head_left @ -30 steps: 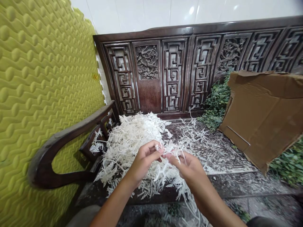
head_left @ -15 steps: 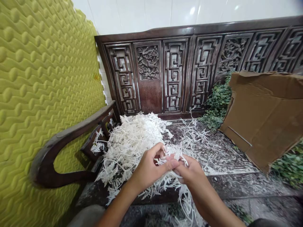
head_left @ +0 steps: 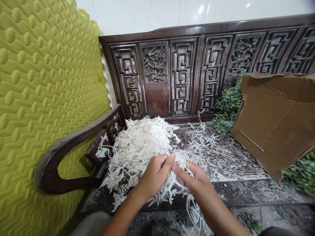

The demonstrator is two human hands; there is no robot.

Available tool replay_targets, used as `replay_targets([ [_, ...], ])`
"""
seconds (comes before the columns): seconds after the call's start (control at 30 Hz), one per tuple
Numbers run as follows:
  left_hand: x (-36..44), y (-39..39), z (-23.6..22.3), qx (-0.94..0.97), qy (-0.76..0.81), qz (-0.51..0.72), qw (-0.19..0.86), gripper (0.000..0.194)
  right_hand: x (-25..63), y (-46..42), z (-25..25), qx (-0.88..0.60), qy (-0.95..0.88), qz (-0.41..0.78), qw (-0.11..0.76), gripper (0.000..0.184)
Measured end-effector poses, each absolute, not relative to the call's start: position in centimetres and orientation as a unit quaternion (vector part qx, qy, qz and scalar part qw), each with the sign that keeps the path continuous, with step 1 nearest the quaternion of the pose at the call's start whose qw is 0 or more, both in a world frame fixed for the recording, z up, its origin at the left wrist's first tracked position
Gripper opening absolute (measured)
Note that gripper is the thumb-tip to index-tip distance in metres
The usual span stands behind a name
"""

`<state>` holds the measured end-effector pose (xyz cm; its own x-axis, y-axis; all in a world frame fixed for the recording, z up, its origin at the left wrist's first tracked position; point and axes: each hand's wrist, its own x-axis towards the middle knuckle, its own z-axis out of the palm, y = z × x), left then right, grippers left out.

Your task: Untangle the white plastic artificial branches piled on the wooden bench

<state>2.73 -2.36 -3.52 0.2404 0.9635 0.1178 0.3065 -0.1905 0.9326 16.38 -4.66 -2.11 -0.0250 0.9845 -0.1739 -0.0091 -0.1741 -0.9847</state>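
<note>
- Carved backrest (head_left: 157, 98) behind the littered tabletop (head_left: 242, 192).
- Left hand (head_left: 155, 175), right hand (head_left: 194, 178): each grip narrow, pinching white sprigs (head_left: 181, 163) before the heap (head_left: 142, 144).
- Left thumb, lying over the right hand half a second ago, now points up beside the right thumb.
- Heap and cardboard (head_left: 275, 118) unchanged.

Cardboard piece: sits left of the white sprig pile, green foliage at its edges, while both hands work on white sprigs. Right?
Wrong side: the head view shows the cardboard piece right of the white sprig pile. Green foliage at its edges, and left hand and right hand on white sprigs: correct.
</note>
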Motion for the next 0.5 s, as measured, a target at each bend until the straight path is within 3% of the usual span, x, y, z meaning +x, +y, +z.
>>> replay_targets([
  [0.13, 2.9, -2.6, -3.6, 0.648, 0.461, 0.409, 0.448, 0.045, 16.0, -5.0, -1.9, -0.555, -0.343, 0.614, 0.443, 0.028],
  [0.23, 3.0, -2.8, -3.6, 0.602, 0.424, 0.415, 0.534, 0.043, 15.9, -5.2, -2.1, -0.512, -0.281, 0.681, 0.442, 0.035],
  [0.37, 3.0, -3.0, -3.9, 0.553, 0.372, 0.42, 0.615, 0.043, 16.0, -5.5, -2.7, -0.461, -0.274, 0.714, 0.45, 0.037],
  [0.5, 3.1, -3.0, -4.4, 0.503, 0.354, 0.438, 0.655, 0.042, 16.1, -5.6, -3.2, -0.425, -0.296, 0.729, 0.446, 0.028],
])
